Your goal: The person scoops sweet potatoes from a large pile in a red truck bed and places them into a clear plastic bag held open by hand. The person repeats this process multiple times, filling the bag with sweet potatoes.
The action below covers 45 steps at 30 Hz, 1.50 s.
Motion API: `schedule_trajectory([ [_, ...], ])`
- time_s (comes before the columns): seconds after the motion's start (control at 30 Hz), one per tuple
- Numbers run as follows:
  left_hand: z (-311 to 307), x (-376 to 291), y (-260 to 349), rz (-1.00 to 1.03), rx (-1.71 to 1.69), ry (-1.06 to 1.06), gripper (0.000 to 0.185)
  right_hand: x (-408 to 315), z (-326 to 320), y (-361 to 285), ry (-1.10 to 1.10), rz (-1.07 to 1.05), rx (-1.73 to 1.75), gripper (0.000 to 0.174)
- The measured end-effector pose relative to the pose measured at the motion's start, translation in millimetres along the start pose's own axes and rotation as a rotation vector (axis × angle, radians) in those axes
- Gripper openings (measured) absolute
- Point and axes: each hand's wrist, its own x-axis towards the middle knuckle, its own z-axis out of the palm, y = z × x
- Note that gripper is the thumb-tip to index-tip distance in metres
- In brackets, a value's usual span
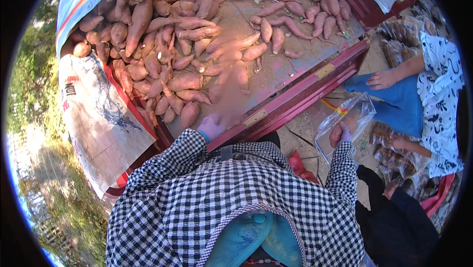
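Observation:
My right hand [346,134], in a pale purple glove, grips a reddish sweet potato [335,137] beside or inside a clear plastic bag [361,105] with a red and yellow stripe. I cannot tell which side of the film the hand is on. My left hand [212,127], gloved alike, rests at the near edge of a red cargo bed [314,76]. Its fingers are partly blurred, so any grip is unclear. Just beyond it lies a rounded sweet potato [190,114], part of a large heap of sweet potatoes [177,26] on the dusty bed.
On the left, a printed woven sack [103,119] drapes over the bed's side. A person in a patterned white shirt [441,108] is at the right, near packed clear bags [395,152]. Another person's dark sleeve [410,208] shows lower right. Red plastic [301,167] lies on the ground.

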Motion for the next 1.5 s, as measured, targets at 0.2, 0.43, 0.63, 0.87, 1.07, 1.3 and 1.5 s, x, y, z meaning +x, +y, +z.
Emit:
schedule_trajectory([
  [0.2,-30,-28,-52,-0.004,0.129,0.387,0.039,28,59,10,0.076,-0.097,-0.493,0.072],
  [0.43,-109,49,-89,0.186,0.42,0.643,0.045,-25,13,22,0.394,-0.232,-0.778,0.06],
  [0.63,-129,67,-81,0.039,0.506,0.566,0.052,-199,152,-56,-0.022,-1.479,-0.721,0.053],
  [0.87,-108,44,-101,0.154,0.528,0.536,0.067,-322,407,-61,-0.948,-2.195,-1.167,0.044],
  [1.07,-172,97,-28,-0.036,0.613,-0.1,0.09,-312,463,-92,-0.969,-2.07,-1.551,0.051],
  [1.3,-217,84,0,-0.053,0.21,0.003,0.092,-316,439,-98,-0.648,-1.704,-0.696,0.082],
  [1.5,-224,69,-7,0.264,-1.297,0.695,0.076,-347,374,-66,-0.882,-1.369,-0.332,0.092],
])
